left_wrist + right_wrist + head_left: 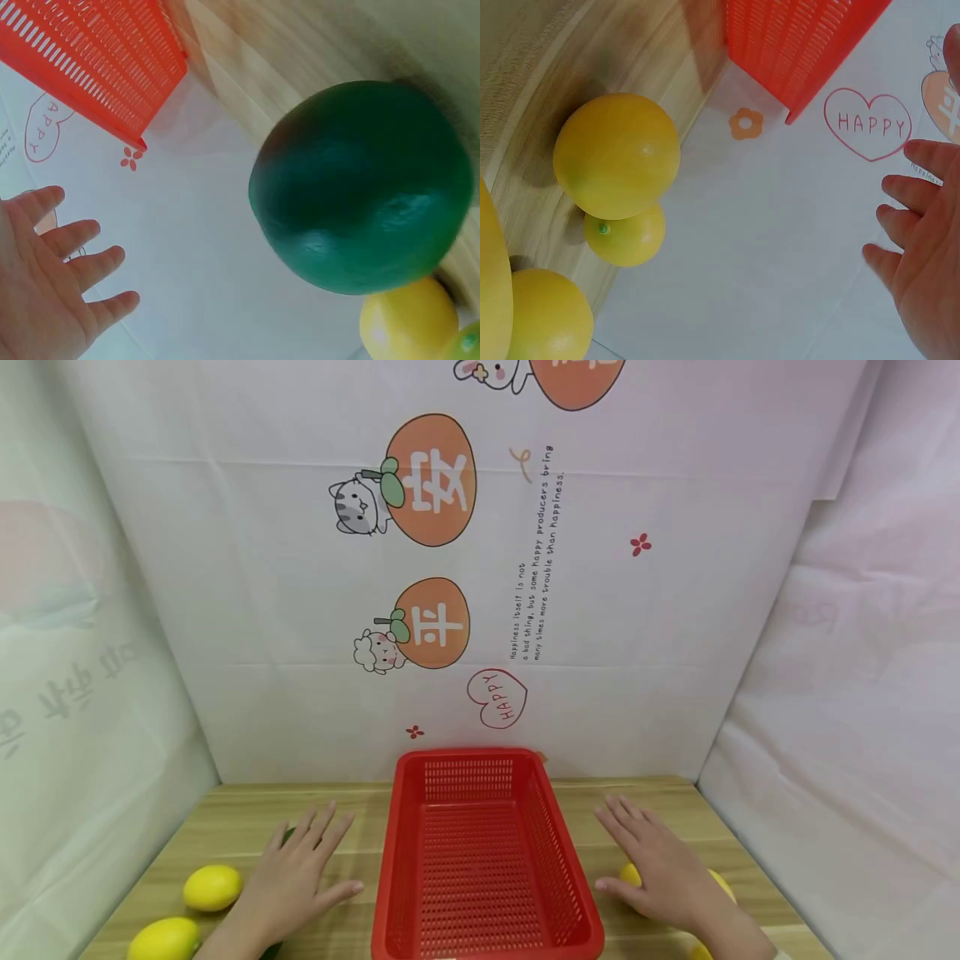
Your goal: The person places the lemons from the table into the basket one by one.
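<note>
A red plastic basket [480,868] with slotted walls stands in the middle of the table, nothing inside it. To its left my left hand [288,877] hovers with fingers spread, holding nothing. Beneath that hand is a large dark green round fruit [360,187], mostly hidden in the head view. Two lemons [213,888] lie farther left. On the basket's other side, my right hand [663,872] is held in the air, fingers extended. Under it sit several yellow round fruits, among them a large one [619,156] and a smaller one [626,236], partly covered in the head view.
The wooden tabletop [352,802] meets a white printed cloth [600,635] at the back. Cloth walls also rise on the left [90,693] and right [847,735], close to the table's sides.
</note>
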The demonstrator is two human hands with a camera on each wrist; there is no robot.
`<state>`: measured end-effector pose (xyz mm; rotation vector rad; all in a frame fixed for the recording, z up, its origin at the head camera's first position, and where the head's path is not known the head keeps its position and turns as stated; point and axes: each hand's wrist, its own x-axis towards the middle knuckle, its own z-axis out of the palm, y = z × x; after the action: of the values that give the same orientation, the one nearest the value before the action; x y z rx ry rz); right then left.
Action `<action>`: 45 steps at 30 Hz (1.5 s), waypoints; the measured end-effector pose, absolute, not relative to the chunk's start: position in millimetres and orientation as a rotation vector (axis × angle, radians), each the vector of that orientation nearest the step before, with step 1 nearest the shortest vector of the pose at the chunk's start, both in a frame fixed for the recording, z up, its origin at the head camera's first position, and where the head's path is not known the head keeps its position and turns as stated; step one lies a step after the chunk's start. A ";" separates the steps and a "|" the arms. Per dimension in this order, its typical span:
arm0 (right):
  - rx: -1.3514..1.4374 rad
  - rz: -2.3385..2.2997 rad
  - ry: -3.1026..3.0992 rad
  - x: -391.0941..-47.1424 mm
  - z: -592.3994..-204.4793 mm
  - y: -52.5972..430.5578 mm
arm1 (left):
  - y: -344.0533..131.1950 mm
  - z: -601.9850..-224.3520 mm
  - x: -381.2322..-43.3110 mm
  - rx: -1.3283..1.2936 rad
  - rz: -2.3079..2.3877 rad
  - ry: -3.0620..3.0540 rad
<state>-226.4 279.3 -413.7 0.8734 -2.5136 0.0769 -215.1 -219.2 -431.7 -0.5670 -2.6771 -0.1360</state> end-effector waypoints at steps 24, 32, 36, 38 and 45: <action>1.112 -0.051 -2.349 -200.7 -424.0 265.2 | -238.2 -443.6 -194.8 -0.587 -0.107 -2.546; 1.214 -0.006 -2.359 -198.3 -433.8 258.2 | -246.7 -443.7 -185.4 -0.585 -0.117 -2.543; 1.229 0.007 -2.379 -197.4 -439.9 256.4 | -251.4 -443.9 -179.6 -0.564 -0.102 -2.573; 1.233 0.004 -2.396 -196.3 -441.9 255.6 | -253.8 -444.7 -177.5 -0.554 -0.088 -2.577; 1.263 0.016 -2.414 -194.8 -445.1 254.5 | -262.6 -451.4 -171.7 -0.556 -0.077 -2.536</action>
<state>-194.8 254.5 -445.1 1.2626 -2.4136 0.0164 -171.7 -262.6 -451.4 -0.5565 -2.5361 -0.0771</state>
